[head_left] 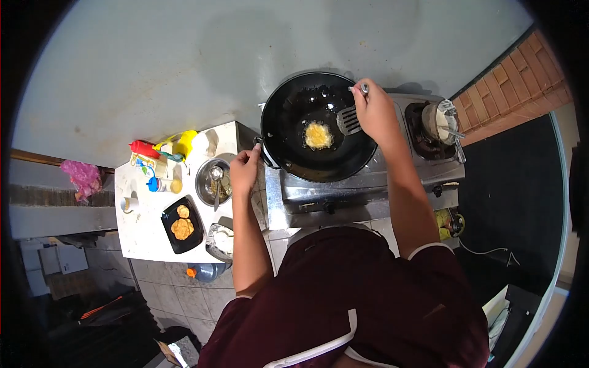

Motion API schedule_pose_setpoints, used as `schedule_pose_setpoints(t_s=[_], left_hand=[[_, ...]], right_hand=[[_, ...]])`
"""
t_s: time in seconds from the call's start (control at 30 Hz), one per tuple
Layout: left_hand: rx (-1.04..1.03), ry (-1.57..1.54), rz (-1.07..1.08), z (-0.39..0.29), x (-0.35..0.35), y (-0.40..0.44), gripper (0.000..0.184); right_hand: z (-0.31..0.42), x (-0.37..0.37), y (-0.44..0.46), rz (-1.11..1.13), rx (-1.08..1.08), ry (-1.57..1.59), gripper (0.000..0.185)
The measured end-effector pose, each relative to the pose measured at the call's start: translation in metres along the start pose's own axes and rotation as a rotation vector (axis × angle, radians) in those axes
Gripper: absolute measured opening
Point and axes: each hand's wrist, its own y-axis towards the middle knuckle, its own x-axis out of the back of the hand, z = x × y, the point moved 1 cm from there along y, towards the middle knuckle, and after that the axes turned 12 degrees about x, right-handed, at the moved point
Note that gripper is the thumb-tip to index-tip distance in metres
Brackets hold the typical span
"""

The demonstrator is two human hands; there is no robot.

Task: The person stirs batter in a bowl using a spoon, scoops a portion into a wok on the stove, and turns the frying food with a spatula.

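A black wok sits on the left burner of a steel gas stove. My left hand pinches the wok's side handle. In my right hand is a slotted spatula, its blade over the right part of the wok. One golden, frothy piece of frying food lies in the oil near the wok's middle, to the left of the blade and apart from it.
On the white table at left stand a steel bowl with a ladle, a black plate of fried pieces, a red bottle and a foil tray. A pot occupies the right burner. A brick wall rises at right.
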Motion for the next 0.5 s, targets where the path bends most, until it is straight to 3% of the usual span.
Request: schedule_pose_setpoints(t_s=[0.17, 0.27, 0.5], left_hand=[[-0.005, -0.018, 0.009, -0.004, 0.001, -0.003, 0.042], [0.008, -0.001, 0.003, -0.005, 0.001, -0.004, 0.042], [0.008, 0.010, 0.002, -0.002, 0.002, 0.000, 0.041]], right_hand=[[-0.005, -0.012, 0.008, -0.007, 0.076, -0.041, 0.013], [-0.003, -0.010, 0.015, 0.128, -0.034, -0.031, 0.016], [-0.010, -0.017, 0.013, 0.029, -0.002, 0.008, 0.013]])
